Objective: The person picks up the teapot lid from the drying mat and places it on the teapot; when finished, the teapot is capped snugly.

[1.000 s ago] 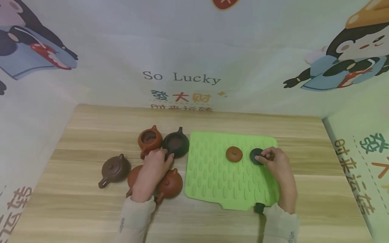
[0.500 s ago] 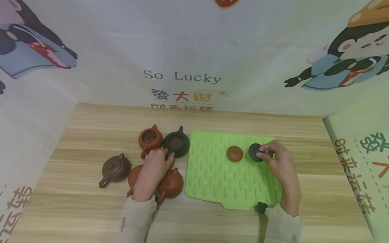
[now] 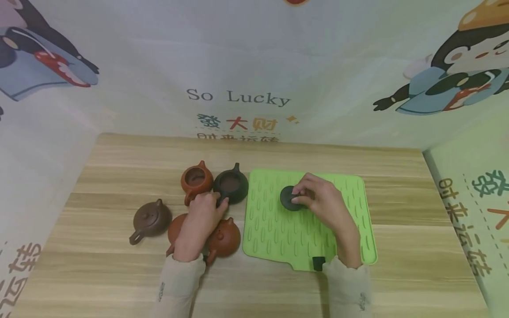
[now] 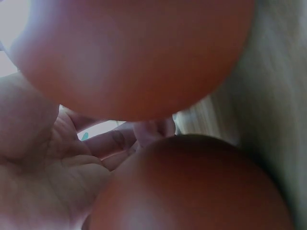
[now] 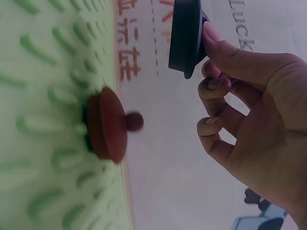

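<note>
My right hand (image 3: pixel 324 205) pinches a black teapot lid (image 3: pixel 287 201) by its knob, above the green mat (image 3: pixel 270 238). In the right wrist view, a reddish-brown lid (image 5: pixel 108 127) with a round knob sits on the mat, below the held lid; the head view hides it. At the black, lidless teapot (image 3: pixel 241 191), my left hand (image 3: pixel 200 221) holds the handle between thumb and fingers. Two orange-red teapots lie under and beside that wrist, one (image 3: pixel 224 238) on the right and one (image 3: pixel 175 229) partly covered. Their round bodies fill much of the left wrist view.
An open orange teapot (image 3: pixel 207 188) stands left of the black one, spout away from me. Farther left is a lidded purple-brown teapot (image 3: pixel 150 220). A printed cloth (image 3: pixel 238 53) hangs behind the wooden table (image 3: pixel 417 212).
My right hand has lifted the black lid from the mat's right side and carried it left, over the reddish-brown lid. The left hand has stayed at the black teapot.
</note>
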Demonstrator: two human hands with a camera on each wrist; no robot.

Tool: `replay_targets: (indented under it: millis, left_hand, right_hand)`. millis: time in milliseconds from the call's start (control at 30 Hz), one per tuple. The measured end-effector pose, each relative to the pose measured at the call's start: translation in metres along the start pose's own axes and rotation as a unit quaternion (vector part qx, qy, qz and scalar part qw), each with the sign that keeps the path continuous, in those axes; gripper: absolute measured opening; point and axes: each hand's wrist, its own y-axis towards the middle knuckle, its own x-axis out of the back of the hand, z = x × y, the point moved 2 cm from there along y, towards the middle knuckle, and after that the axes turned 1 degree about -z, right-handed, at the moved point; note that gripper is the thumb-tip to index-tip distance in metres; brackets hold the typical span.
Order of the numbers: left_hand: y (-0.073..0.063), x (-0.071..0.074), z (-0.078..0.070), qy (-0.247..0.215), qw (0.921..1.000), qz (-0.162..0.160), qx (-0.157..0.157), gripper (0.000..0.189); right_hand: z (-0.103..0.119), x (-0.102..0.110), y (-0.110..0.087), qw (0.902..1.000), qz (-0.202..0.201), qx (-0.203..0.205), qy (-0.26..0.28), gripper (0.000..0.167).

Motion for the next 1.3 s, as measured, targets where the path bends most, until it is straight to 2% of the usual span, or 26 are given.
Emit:
replay_targets:
  millis: [33, 100, 267, 433, 600, 867, 1100, 1300]
  left_hand:
    - [-0.001, 0.005, -0.005, -0.002, 1.0000, 0.003, 0.004, 0.028]
    - [0.000, 0.004, -0.004, -0.002, 0.9999, 0.014, 0.010, 0.027]
    - [0.006, -0.018, 0.019, 0.004, 0.9999, 0.008, 0.005, 0.027]
    - [0.007, -0.024, 0.025, 0.004, 0.9999, 0.007, 0.008, 0.026]
    - [0.006, -0.022, 0.023, 0.006, 0.9999, 0.011, 0.012, 0.026]
    - [0.008, -0.022, 0.022, 0.010, 0.9999, 0.006, 0.007, 0.027]
    - [0.007, -0.021, 0.020, 0.008, 0.9998, 0.013, 0.016, 0.027]
    - [0.006, -0.014, 0.015, 0.014, 0.9996, 0.018, 0.016, 0.025]
  right_hand:
    - [0.002, -0.003, 0.003, 1.0000, 0.007, 0.004, 0.002, 0.011]
    - [0.006, -0.009, 0.009, 0.9998, 0.019, 0.011, 0.001, 0.010]
    - [0.013, -0.019, 0.018, 0.9986, 0.033, 0.035, -0.021, 0.011]
    - [0.022, -0.026, 0.027, 0.9978, 0.036, 0.034, -0.043, 0.015]
    - [0.033, -0.032, 0.036, 0.9975, 0.050, 0.015, -0.048, 0.015]
    - [0.046, -0.042, 0.050, 0.9958, 0.051, 0.029, -0.070, 0.017]
    - [0.053, -0.057, 0.066, 0.9963, 0.047, 0.001, -0.073, 0.018]
    - [0.063, -0.072, 0.078, 0.9952, 0.054, -0.009, -0.081, 0.019]
